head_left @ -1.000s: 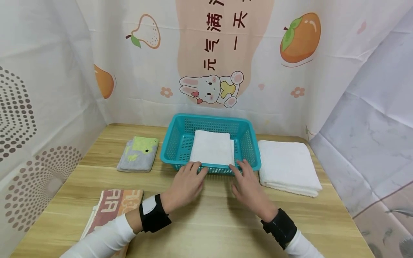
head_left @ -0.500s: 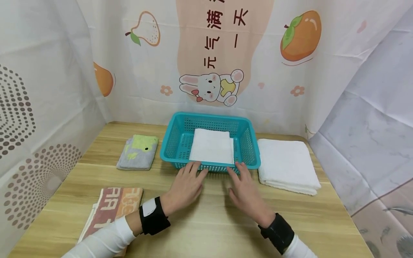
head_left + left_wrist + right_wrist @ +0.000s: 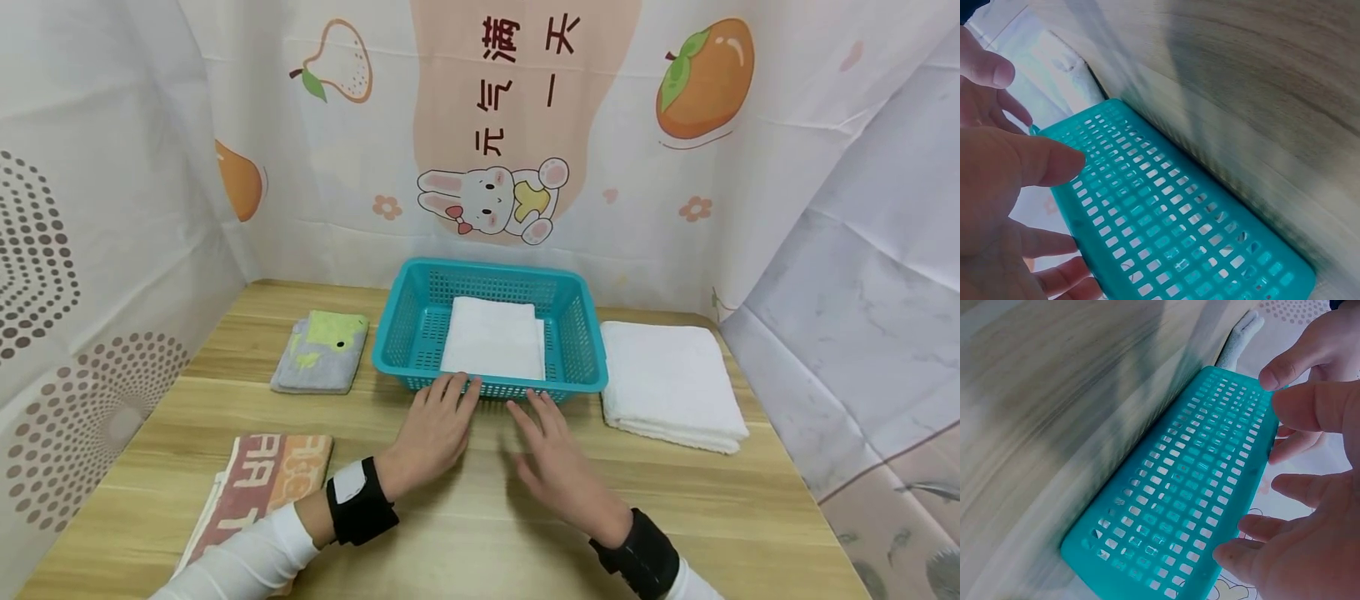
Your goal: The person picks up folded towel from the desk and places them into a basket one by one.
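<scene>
One left hand (image 3: 429,433), fingers relaxed, at near rim of teal basket (image 3: 498,388); right hand (image 3: 566,471), fingers loosely spread, just before basket. Neither grasps anything. Basket on wooden table (image 3: 480,542), folded white cloth (image 3: 491,337) inside.

Left hand (image 3: 429,435) backside up, fingers extended at near rim of basket (image 3: 572,387), right hand (image 3: 562,471) by basket's near wall, fingers spread, contact unclear, forearms (image 3: 247,557) angled in toward basket.

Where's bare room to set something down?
Bare table: before the big white towel, right of the right hand; between the gray towel and red towel. Crowded: before the basket, by the left hand, and between basket and big white towel.
</scene>
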Tool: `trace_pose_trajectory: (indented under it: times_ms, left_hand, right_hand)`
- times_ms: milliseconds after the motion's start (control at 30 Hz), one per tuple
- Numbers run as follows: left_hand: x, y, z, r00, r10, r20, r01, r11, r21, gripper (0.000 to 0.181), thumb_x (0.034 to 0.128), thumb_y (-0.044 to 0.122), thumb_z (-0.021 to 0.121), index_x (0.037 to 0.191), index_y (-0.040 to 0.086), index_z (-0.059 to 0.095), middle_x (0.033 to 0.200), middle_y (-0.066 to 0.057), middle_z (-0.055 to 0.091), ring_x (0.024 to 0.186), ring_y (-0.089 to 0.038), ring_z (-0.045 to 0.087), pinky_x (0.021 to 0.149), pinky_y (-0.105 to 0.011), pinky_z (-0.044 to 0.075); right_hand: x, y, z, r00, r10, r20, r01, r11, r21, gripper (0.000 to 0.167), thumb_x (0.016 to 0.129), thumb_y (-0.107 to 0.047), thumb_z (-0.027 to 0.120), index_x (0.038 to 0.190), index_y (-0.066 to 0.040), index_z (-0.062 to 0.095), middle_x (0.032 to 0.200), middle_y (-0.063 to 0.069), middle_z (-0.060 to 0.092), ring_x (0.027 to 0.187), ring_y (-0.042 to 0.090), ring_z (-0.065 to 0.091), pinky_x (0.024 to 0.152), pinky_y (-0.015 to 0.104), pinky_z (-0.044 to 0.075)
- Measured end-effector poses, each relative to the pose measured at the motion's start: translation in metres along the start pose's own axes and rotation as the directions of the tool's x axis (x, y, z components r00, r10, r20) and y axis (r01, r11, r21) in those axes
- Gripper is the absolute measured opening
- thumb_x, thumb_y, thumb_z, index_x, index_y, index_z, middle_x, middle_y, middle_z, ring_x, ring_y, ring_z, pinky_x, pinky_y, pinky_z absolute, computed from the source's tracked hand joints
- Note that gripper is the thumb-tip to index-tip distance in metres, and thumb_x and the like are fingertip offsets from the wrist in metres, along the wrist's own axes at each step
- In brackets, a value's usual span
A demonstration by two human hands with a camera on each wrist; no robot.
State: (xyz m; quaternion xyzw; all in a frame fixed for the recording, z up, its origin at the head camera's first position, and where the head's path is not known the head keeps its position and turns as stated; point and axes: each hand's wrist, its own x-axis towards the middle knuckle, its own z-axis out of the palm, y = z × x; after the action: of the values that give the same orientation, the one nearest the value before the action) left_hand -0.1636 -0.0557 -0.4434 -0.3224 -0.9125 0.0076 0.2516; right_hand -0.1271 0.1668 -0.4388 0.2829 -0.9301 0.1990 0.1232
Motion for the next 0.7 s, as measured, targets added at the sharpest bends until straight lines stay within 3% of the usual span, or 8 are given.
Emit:
trace_pose_trajectory:
  times_ms: [300, 700]
  left_hand:
    - [0.002, 0.001, -0.001, 1.000, -0.012, 0.013, 0.012, 1.000, -0.002, 0.055, 0.0896, 0.023, 0.071, 0.137, 0.001, 0.052, 0.129, -0.017, 0.052, 0.114, -0.031, 0.051, 0.082, -0.040, 0.052]
    - [0.003, 0.001, -0.001, 0.999, -0.023, 0.036, 0.023, 0.999, -0.023, 0.053, 0.0909, 0.020, 0.069, 0.137, 0.001, 0.051, 0.129, -0.017, 0.050, 0.113, -0.030, 0.051, 0.082, -0.039, 0.051]
  right_hand:
    - [-0.007, 0.011, -0.003, 0.997, 0.000, -0.083, 0.003, 0.999, 0.036, 0.073, 0.077, 0.006, 0.079, 0.141, 0.006, 0.045, 0.144, 0.035, 0.037, 0.133, 0.057, 0.034, 0.098, 0.064, 0.042]
    - [-0.018, 0.036, -0.009, 0.988, 0.015, -0.151, -0.012, 1.000, 0.017, 0.073, 0.074, 0.006, 0.079, 0.139, 0.008, 0.045, 0.139, 0.034, 0.040, 0.129, 0.051, 0.040, 0.098, 0.062, 0.043]
